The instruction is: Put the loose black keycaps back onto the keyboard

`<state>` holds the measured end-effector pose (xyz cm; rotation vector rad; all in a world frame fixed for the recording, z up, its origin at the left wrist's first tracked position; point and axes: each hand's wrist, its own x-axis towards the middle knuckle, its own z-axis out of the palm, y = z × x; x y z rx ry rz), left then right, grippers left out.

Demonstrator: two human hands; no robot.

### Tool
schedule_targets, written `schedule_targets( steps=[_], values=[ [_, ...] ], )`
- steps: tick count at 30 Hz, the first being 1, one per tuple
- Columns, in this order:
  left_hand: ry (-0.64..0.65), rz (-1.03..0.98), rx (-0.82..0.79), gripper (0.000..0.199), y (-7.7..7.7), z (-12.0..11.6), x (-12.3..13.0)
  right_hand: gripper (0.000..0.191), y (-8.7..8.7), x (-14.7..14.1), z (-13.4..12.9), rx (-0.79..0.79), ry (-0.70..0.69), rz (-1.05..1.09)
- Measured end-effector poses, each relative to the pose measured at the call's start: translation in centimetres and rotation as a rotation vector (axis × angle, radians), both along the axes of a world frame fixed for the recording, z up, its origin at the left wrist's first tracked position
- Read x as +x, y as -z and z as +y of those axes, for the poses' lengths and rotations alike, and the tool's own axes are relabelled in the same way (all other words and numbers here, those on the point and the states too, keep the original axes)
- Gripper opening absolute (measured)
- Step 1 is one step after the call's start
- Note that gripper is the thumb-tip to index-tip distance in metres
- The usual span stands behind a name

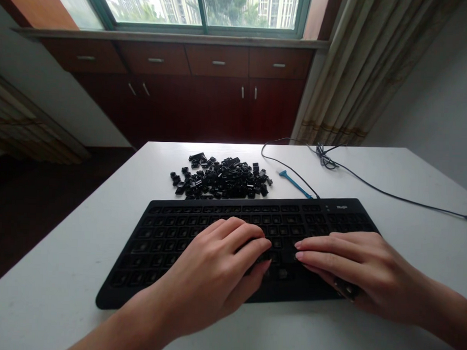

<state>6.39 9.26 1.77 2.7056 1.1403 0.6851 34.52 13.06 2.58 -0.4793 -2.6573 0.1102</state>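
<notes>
Left hand (211, 268) and right hand (353, 266) arch near the front edge of the white table (61, 291), fingers half-closed over a black keyboard (139, 248), any grip hidden beneath the palms; black keycaps (221, 178) heap behind it, beside a blue plastic tool (294, 184)

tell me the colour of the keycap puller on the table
The keycap puller is bright blue, best in head view

Daylight from window (201, 8) at 12 o'clock, outside view washed out; floor dim toward 9 o'clock; wide-angle bowing at edges; soft shadow beneath keyboard (170, 244).
</notes>
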Motion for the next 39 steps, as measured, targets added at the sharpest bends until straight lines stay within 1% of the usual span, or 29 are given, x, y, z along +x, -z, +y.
schedule_targets(
  steps=[11,16,20,24,27,32,39],
  values=[
    [-0.001,-0.002,0.001,0.024,-0.1,0.1,0.0,0.039,0.4,0.6,-0.1,-0.018,-0.001,-0.030],
    [0.025,-0.041,-0.018,0.028,-0.3,-0.1,0.6,0.043,0.4,0.6,-0.1,-0.046,-0.001,-0.043],
    [0.048,-0.071,-0.055,0.029,0.2,-0.3,1.6,0.045,0.6,0.8,-0.1,-0.072,-0.014,-0.053],
    [0.031,-0.128,-0.089,0.025,0.8,-0.3,2.1,0.047,0.7,0.7,-0.2,-0.082,-0.009,-0.040],
    [0.017,-0.171,-0.109,0.021,0.9,-0.2,2.2,0.045,0.5,0.6,-0.1,-0.086,-0.018,-0.031],
    [0.020,-0.173,-0.112,0.021,0.9,-0.2,2.2,0.033,0.4,0.2,-0.2,-0.093,-0.010,-0.002],
    [0.016,-0.171,-0.099,0.021,0.9,-0.3,2.2,0.029,0.9,0.0,-0.2,-0.073,0.054,0.097]
  ],
)
